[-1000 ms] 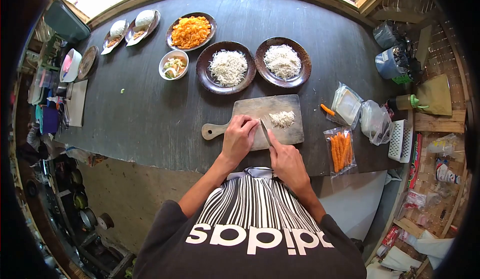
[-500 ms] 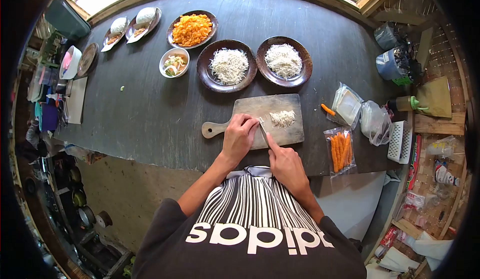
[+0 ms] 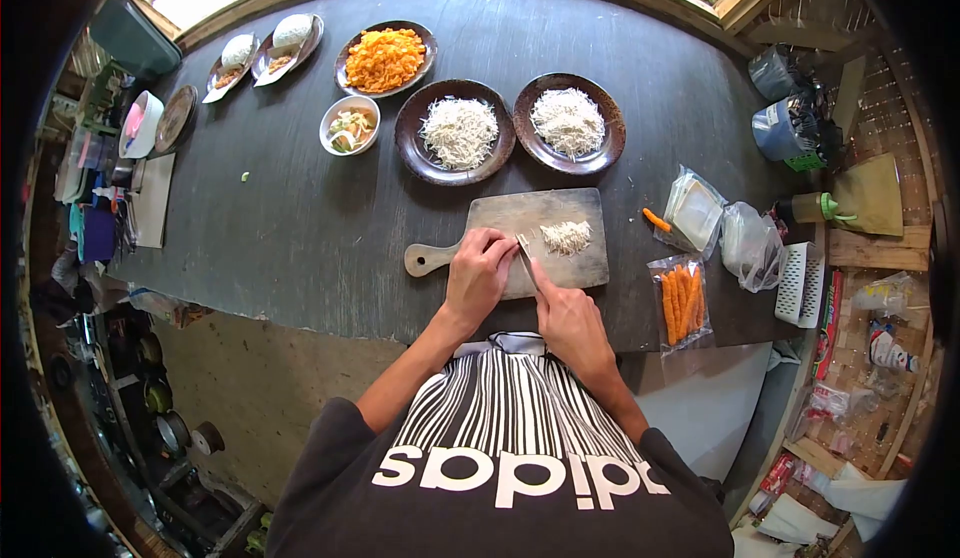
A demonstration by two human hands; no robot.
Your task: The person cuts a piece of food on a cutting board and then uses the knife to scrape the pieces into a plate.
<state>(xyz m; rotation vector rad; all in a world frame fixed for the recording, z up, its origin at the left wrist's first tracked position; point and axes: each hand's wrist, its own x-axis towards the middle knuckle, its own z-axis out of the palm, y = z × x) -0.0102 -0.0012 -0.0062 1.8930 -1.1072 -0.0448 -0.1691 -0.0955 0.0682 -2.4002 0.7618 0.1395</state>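
While two plates [image 3: 407, 138] full of pale shreds [image 3: 460, 132], right grip [image 3: 572, 323] around knife [image 3: 531, 263], left grip [image 3: 478, 273] unclear

The cutting board [image 3: 515, 215] is lying near the front edge of the table [image 3: 270, 218], its handle [image 3: 440, 261] pointing left. A heap of shreds [image 3: 567, 238] is resting on the board's right half, and the knife [image 3: 529, 256] is slanting over the board, left of it. Behind the board, a left plate [image 3: 409, 140] and a right plate [image 3: 615, 126] are standing side by side. A bowl [image 3: 352, 151] is sitting left of them, with a third plate [image 3: 429, 62] behind it. Right of the board, a packet of carrots [image 3: 682, 303] is lying in front of a single carrot [image 3: 656, 220].
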